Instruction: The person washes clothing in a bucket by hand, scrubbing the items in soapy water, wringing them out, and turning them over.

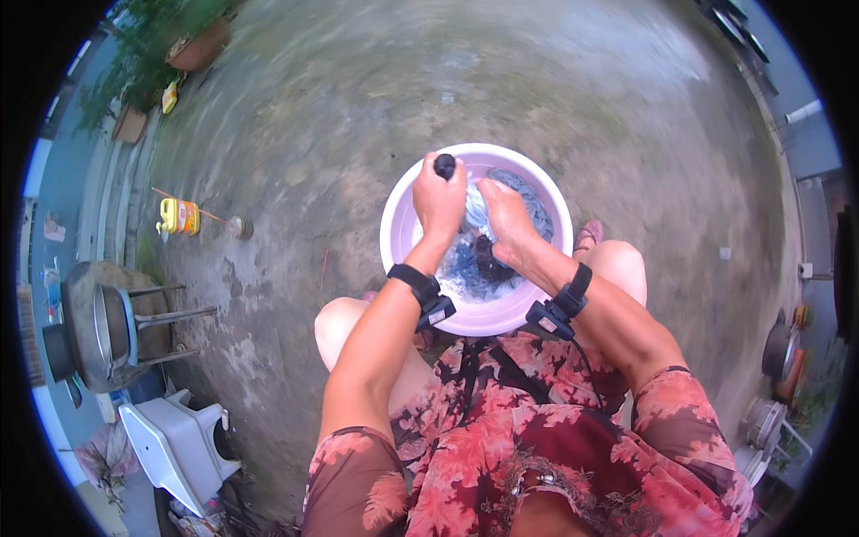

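Observation:
A pale pink plastic basin (396,208) stands on the ground between my knees, with wet clothes and sudsy water inside. My left hand (440,198) is closed in a fist above the basin's left side, and a dark bunched cloth (444,166) pokes out of its top. Over the middle, my right hand (507,211) is held near a white cloth (476,205); whether its fingers grip that cloth cannot be told. Grey-blue cloth (530,194) lies along the basin's right side. Below my right hand are a black lacy-looking cloth (490,258) and a blue cloth (463,260).
A yellow jug (180,216) stands on the concrete at the left, near a small round container (240,228) with a stick. Farther left are a metal-legged stand (174,317) and an upturned-looking white plastic stool (171,443). Potted plants (201,47) stand at the upper left.

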A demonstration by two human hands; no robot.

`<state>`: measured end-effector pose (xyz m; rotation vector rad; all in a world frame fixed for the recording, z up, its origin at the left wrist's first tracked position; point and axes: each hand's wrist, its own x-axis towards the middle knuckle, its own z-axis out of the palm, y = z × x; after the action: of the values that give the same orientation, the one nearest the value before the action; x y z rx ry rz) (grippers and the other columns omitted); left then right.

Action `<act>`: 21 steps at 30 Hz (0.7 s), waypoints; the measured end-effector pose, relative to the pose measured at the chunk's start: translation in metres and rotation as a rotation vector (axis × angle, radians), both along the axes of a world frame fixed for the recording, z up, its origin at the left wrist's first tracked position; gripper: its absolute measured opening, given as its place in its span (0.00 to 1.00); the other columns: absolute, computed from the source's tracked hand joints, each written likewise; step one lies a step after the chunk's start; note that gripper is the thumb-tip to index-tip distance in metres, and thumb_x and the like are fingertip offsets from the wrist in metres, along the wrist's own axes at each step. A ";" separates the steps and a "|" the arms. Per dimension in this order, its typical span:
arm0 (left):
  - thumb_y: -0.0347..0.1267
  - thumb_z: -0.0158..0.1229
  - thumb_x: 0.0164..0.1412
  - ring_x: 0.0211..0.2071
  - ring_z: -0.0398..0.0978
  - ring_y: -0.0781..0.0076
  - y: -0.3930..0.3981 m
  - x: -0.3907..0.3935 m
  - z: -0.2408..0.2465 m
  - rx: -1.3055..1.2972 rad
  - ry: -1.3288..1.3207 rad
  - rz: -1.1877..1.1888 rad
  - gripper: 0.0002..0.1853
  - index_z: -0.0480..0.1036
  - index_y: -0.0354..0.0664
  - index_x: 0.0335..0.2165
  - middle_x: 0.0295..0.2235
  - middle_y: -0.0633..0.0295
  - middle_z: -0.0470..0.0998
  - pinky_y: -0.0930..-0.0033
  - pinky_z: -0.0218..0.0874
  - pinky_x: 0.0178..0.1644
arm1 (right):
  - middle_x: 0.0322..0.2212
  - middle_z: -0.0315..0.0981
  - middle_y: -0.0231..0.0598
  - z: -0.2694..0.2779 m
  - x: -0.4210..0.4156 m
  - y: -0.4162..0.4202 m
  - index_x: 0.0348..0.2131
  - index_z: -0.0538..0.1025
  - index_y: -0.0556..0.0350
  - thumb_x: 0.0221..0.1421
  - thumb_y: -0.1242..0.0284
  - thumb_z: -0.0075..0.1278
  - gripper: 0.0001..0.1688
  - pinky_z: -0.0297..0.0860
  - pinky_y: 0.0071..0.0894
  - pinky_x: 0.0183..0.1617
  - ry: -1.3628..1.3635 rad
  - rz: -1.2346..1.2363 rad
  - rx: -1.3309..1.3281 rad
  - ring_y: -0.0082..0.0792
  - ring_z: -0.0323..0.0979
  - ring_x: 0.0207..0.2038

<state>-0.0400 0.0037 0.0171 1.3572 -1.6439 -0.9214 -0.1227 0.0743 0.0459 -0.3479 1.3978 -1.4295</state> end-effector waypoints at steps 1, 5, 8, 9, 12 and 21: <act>0.40 0.59 0.56 0.30 0.77 0.45 -0.009 0.005 -0.002 0.055 0.010 -0.009 0.16 0.71 0.37 0.34 0.25 0.47 0.77 0.54 0.65 0.33 | 0.26 0.72 0.28 0.001 0.003 -0.003 0.31 0.75 0.52 0.60 0.65 0.46 0.11 0.62 0.29 0.26 -0.079 0.032 0.011 0.22 0.68 0.25; 0.39 0.64 0.55 0.32 0.74 0.66 -0.018 0.019 -0.015 0.296 0.331 -0.082 0.17 0.73 0.35 0.33 0.30 0.54 0.77 0.68 0.65 0.38 | 0.27 0.76 0.26 0.003 -0.034 -0.006 0.37 0.74 0.45 0.62 0.59 0.47 0.12 0.62 0.26 0.24 -0.304 0.067 -0.012 0.23 0.73 0.26; 0.38 0.66 0.52 0.41 0.75 0.60 -0.015 0.036 -0.034 0.110 -0.043 -0.215 0.19 0.74 0.39 0.39 0.38 0.53 0.76 0.64 0.65 0.47 | 0.30 0.78 0.29 -0.008 -0.064 -0.003 0.39 0.73 0.45 0.64 0.60 0.45 0.12 0.63 0.27 0.25 -0.333 0.091 -0.084 0.24 0.75 0.29; 0.37 0.67 0.51 0.42 0.75 0.58 -0.009 0.039 -0.033 0.008 -0.184 -0.279 0.20 0.74 0.40 0.41 0.39 0.52 0.76 0.62 0.65 0.48 | 0.30 0.78 0.29 -0.010 -0.066 -0.004 0.39 0.73 0.45 0.64 0.60 0.45 0.12 0.63 0.27 0.25 -0.359 0.080 -0.085 0.24 0.75 0.29; 0.31 0.67 0.47 0.45 0.73 0.50 0.012 0.032 -0.020 -0.137 -0.288 -0.345 0.23 0.73 0.44 0.44 0.43 0.54 0.74 0.56 0.65 0.48 | 0.32 0.78 0.32 -0.017 -0.070 -0.003 0.40 0.73 0.48 0.64 0.61 0.45 0.13 0.68 0.30 0.30 -0.403 0.053 -0.125 0.27 0.76 0.34; 0.20 0.51 0.56 0.30 0.78 0.73 -0.013 0.021 0.000 -0.008 0.290 -0.340 0.10 0.78 0.35 0.35 0.30 0.60 0.81 0.70 0.67 0.36 | 0.39 0.77 0.35 -0.014 -0.060 -0.010 0.43 0.74 0.55 0.61 0.69 0.50 0.13 0.70 0.31 0.48 -0.304 0.135 -0.141 0.30 0.75 0.41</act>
<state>-0.0193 -0.0089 0.0174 0.9002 -1.6721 -1.2435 -0.1825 0.0640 0.0320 -0.2946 1.0133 -1.4064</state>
